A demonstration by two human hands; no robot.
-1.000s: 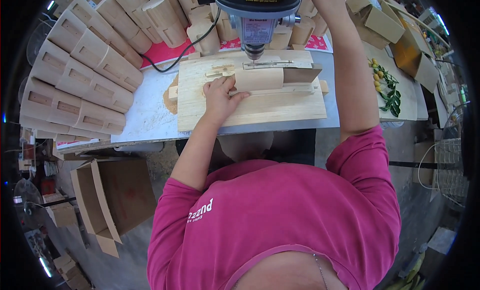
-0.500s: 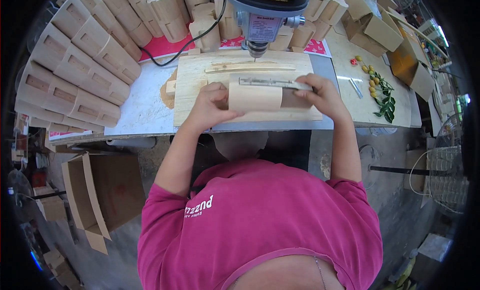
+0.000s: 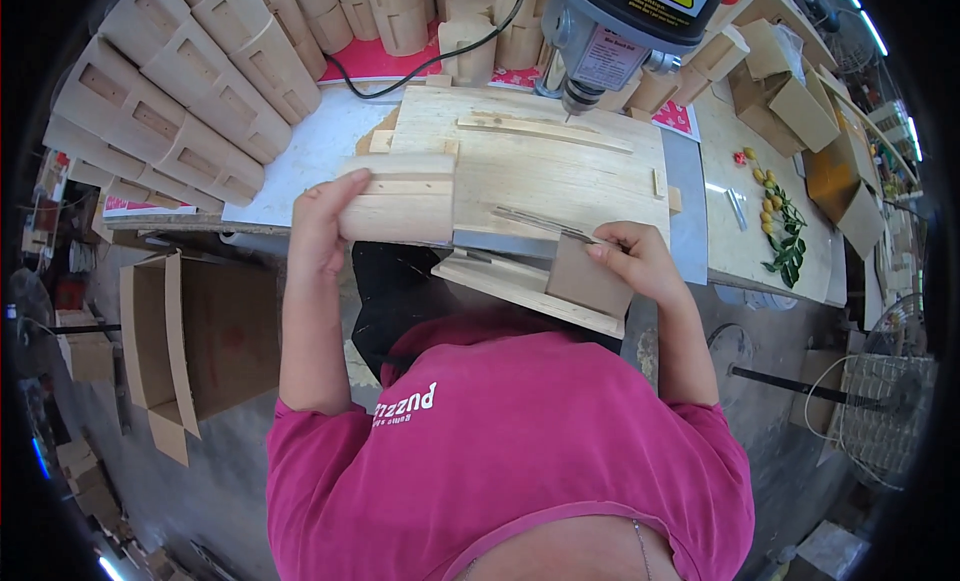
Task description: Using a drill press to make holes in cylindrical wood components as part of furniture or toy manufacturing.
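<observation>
My left hand (image 3: pixel 325 216) grips a pale, rounded wooden block (image 3: pixel 405 206) by its left end, thumb on top. A groove with two small dark holes runs along the block. Lower and to the right, my right hand (image 3: pixel 632 261) pinches a flat brown plate (image 3: pixel 585 276) with a thin metal strip (image 3: pixel 535 223) reaching left from its top. Just beneath the plate, a slanted wooden piece (image 3: pixel 520 289) lies at the table's front edge; what supports it is hidden. Behind both hands is a wooden board (image 3: pixel 530 166) with a raised wooden strip (image 3: pixel 540 133).
A bench drill (image 3: pixel 610 51) stands over the board's far side. Several rounded wooden blocks (image 3: pixel 180 101) are stacked at the left and back. To the right are yellow fruits with leaves (image 3: pixel 785 231) and cardboard boxes (image 3: pixel 790 106). An open carton (image 3: pixel 225 351) sits at lower left.
The wooden block and the brown plate were held together; now they are apart. My left hand has moved left with the block, my right hand lower with the plate. The view has shifted.
</observation>
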